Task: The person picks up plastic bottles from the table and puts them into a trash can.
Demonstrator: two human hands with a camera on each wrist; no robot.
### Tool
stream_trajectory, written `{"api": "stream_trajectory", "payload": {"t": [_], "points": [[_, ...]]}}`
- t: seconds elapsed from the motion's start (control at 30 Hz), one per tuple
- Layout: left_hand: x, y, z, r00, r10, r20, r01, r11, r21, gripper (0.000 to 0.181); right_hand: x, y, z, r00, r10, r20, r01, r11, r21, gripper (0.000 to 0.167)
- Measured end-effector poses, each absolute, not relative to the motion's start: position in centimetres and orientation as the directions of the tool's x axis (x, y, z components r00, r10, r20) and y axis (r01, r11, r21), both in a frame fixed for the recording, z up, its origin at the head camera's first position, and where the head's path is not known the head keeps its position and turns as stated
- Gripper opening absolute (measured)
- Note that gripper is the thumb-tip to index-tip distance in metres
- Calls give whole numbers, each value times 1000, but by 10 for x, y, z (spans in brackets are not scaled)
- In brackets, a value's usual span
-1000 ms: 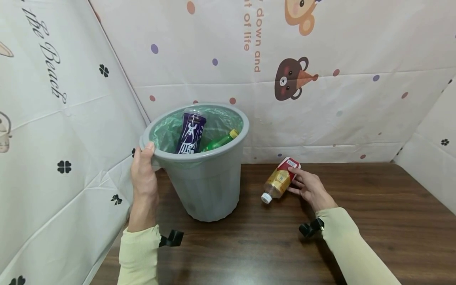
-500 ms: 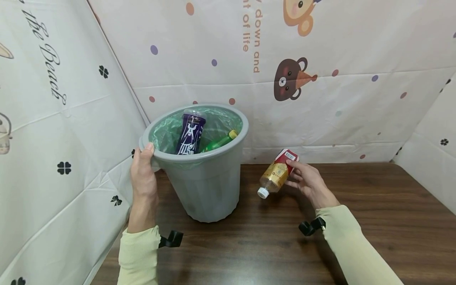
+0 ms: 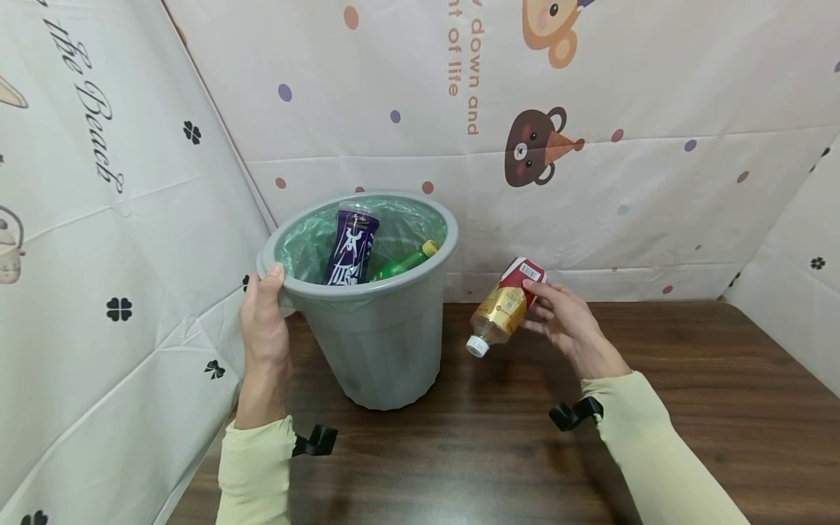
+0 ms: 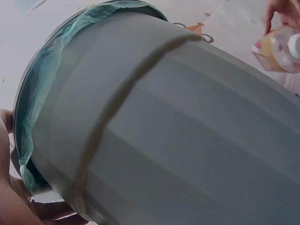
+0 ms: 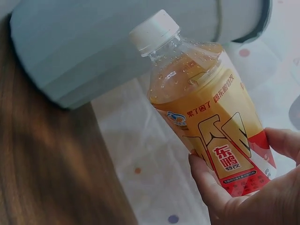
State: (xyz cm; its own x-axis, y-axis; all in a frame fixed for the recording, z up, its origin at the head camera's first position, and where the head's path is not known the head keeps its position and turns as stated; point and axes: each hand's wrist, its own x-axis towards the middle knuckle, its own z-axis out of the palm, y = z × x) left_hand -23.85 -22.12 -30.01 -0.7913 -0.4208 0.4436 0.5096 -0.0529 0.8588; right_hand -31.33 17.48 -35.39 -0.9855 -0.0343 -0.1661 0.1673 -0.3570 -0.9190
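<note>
A grey trash bin (image 3: 387, 350) lined with a green plastic bag (image 3: 302, 251) stands on the table, tilted slightly. My left hand (image 3: 265, 335) grips its rim at the left, thumb over the edge and fingers beneath. Inside lie a purple cup (image 3: 351, 248) and a green bottle (image 3: 407, 261) with a yellow cap. To the right of the bin, my right hand (image 3: 567, 321) holds a plastic drink bottle (image 3: 508, 302) above the table. The bottle has a gold and red label and a white cap, which points down toward the left. In the right wrist view, thumb and fingers pinch its base end.
The dark wooden table (image 3: 499, 452) extends to the right and front. White printed cloth (image 3: 636, 204) hangs close behind the bin, and another cloth wall (image 3: 131, 277) rises at the left. Black wrist mounts (image 3: 316, 440) jut from both sleeves.
My right hand has raised the drink bottle off the table and shifted it slightly left. The left hand and the trash bin have stayed in place.
</note>
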Motion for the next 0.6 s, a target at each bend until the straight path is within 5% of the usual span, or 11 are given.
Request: {"api": "stream_trajectory", "payload": {"t": [0.13, 0.6], "points": [[-239, -221, -300, -790, -419, 448, 514, -53, 856, 68, -310, 171, -342, -990, -55, -129, 140, -370, -918, 43], [-240, -220, -300, -788, -421, 449, 518, -61, 853, 67, -297, 158, -306, -991, -122, -52, 100, -422, -901, 38]]}}
